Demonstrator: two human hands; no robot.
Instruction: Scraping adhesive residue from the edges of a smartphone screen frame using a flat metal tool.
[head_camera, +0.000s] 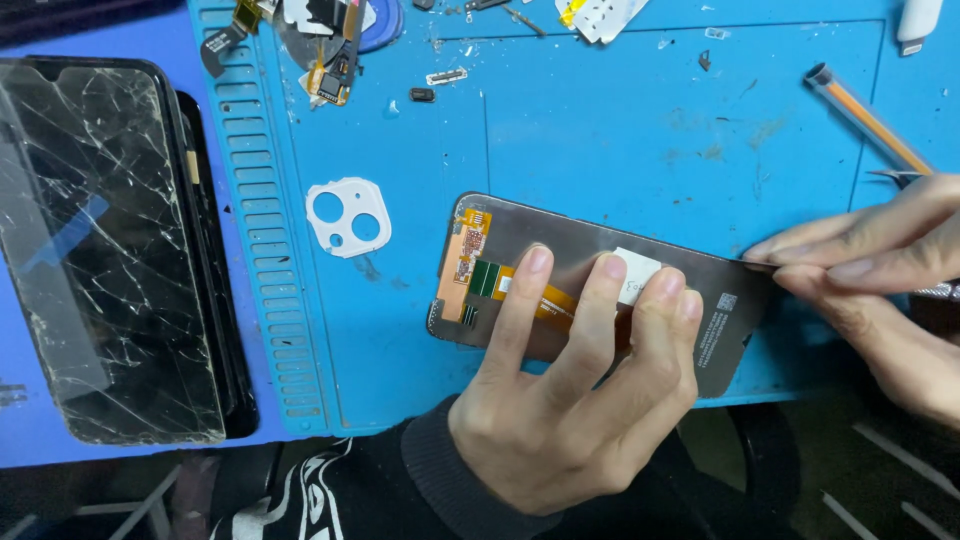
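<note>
A replacement phone display panel lies back-side up near the front edge of the blue tabletop, its long axis running left to right. The left hand pins it from the near side, fingers spread apart and flat across its orange flex cable. The right hand meets the panel's right end, fingers pinched together on that edge. A shattered phone screen rests well apart at the left edge.

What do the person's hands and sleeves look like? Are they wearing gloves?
No gloves: both the left hand and the right hand are bare, with short plain nails. A dark ribbed cuff covers the left wrist, on black clothing with white markings.
</note>
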